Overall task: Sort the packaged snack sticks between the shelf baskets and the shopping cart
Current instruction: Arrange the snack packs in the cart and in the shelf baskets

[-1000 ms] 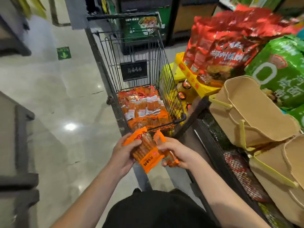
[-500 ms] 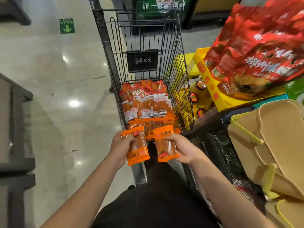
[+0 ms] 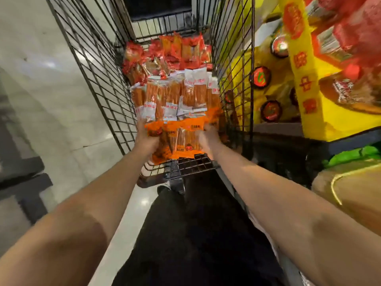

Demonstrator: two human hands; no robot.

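Gripping orange snack-stick packs (image 3: 181,139) with left hand (image 3: 146,139) and right hand (image 3: 209,139), lying between them over shopping cart (image 3: 97,65) near end.

The wire shopping cart (image 3: 99,65) holds rows of snack stick packs (image 3: 175,96) (orange, white, red).

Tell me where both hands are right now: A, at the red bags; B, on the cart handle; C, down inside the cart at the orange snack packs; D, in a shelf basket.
C: the left hand and right hand reach into the wire cart, at the orange snack packs.
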